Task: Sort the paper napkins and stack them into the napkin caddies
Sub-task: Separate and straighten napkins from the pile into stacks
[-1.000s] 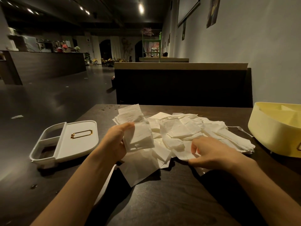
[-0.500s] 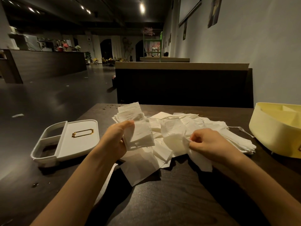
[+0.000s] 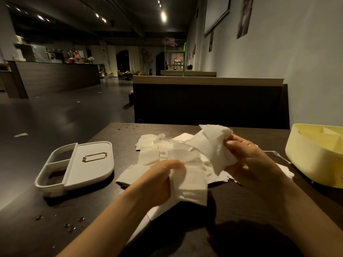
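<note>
Head view: the white caddy (image 3: 78, 164) lies on the dark wood-grain bench (image 3: 241, 216) at the left. It is a shallow, round-cornered plastic tray. A flat lid with a gold rectangular frame (image 3: 94, 157) covers its right part. Two uncovered compartments at its left end look dark inside, and their contents cannot be made out.

At the right edge stands the yellow caddy (image 3: 315, 160), a smooth tub with a curved wall and slanted inner dividers. Only its pale yellow surfaces show.

Between the two caddies, the loose pile of white paper napkins (image 3: 157, 151) spreads over the bench. They are thin, soft, creased squares that overlap at many angles.

The left grip (image 3: 157, 184), a bare hand, has its thumb and fingers closed on a stack of flat napkins (image 3: 191, 184), held just above the pile's near edge. The right grip (image 3: 254, 162) pinches a single crumpled napkin (image 3: 211, 147), raised above the pile, its ragged edge hanging toward the stack.

Small water drops (image 3: 71, 227) bead on the bench near the left forearm.
</note>
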